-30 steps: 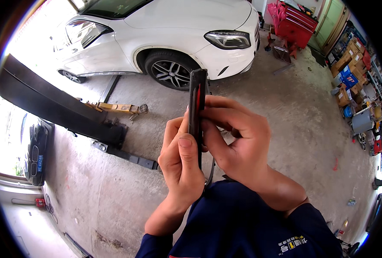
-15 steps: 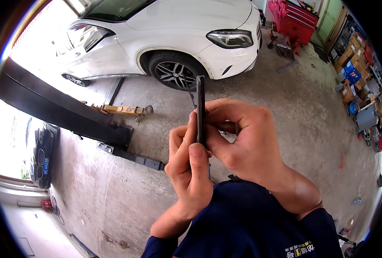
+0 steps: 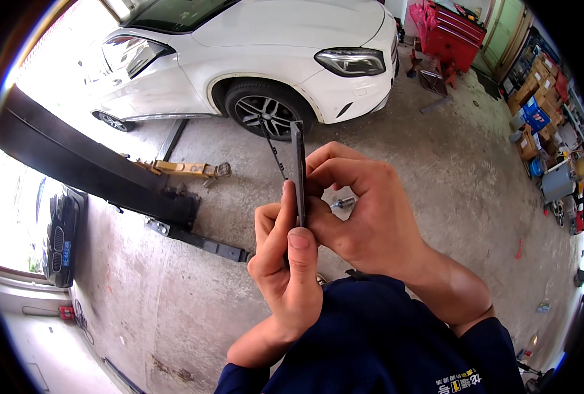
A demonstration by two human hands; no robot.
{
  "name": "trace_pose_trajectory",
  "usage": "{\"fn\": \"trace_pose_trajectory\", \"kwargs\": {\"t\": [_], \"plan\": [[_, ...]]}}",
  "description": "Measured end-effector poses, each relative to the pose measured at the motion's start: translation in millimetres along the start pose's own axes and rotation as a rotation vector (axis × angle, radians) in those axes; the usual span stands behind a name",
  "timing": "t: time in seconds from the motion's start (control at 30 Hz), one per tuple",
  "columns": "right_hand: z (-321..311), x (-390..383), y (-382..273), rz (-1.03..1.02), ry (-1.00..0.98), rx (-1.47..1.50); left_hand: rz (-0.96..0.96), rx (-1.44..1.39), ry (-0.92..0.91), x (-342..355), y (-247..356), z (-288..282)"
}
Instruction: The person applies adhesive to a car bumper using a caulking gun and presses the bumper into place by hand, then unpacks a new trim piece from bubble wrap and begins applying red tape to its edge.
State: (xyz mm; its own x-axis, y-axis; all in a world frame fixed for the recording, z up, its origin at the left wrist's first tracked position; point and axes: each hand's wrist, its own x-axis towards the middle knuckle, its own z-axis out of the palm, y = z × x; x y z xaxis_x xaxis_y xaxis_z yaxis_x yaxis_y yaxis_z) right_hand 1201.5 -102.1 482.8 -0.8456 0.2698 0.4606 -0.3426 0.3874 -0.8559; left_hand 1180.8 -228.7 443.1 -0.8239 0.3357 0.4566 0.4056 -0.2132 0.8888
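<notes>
In front of me, my left hand (image 3: 285, 269) grips a long, narrow dark piece (image 3: 299, 157) with its thumb and fingers. The piece stands nearly upright and is seen edge-on, so its broad faces are hidden. To its left slants a thin black strip with small notches (image 3: 276, 156); whether the two are joined I cannot tell. My right hand (image 3: 364, 210) is closed, its bent fingers and thumb pressed against the piece's right side. A small shiny grey cylinder (image 3: 344, 202) shows between the right thumb and forefinger; whether it is held there I cannot tell.
Ahead stands a white car (image 3: 252, 46) with its front wheel (image 3: 265, 111) nearest. A dark lift post (image 3: 95, 157) with a yellow arm (image 3: 190, 169) is on the left. A red tool cabinet (image 3: 451, 38) and stacked cardboard boxes (image 3: 535, 82) stand at the right.
The dark piece has shifted slightly left and its top leans a little more left. The notched strip now stands farther out from it. More of the grey cylinder shows by the right hand.
</notes>
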Motion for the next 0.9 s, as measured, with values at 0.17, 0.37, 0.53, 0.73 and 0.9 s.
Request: {"fn": "trace_pose_trajectory", "kwargs": {"t": [0.17, 0.37, 0.53, 0.73, 0.9], "plan": [[3, -6, 2, 0.038, 0.0, 0.041, -0.033, -0.054, 0.005, 1, 1, -2], [3, -11, 3, 0.153, 0.024, 0.302, -0.061, -0.139, 0.03, -1, 0, -1], [-1, -11, -2, 0.177, 0.026, 0.31, -0.014, -0.1, 0.005, 3, 1, 4], [-5, -7, -9, 0.247, 0.035, 0.282, -0.001, -0.058, -0.01, 0, -1, 5], [-8, -6, -2, 0.255, 0.023, 0.27, 0.011, 0.022, -0.058, 1, -2, 3]]}}
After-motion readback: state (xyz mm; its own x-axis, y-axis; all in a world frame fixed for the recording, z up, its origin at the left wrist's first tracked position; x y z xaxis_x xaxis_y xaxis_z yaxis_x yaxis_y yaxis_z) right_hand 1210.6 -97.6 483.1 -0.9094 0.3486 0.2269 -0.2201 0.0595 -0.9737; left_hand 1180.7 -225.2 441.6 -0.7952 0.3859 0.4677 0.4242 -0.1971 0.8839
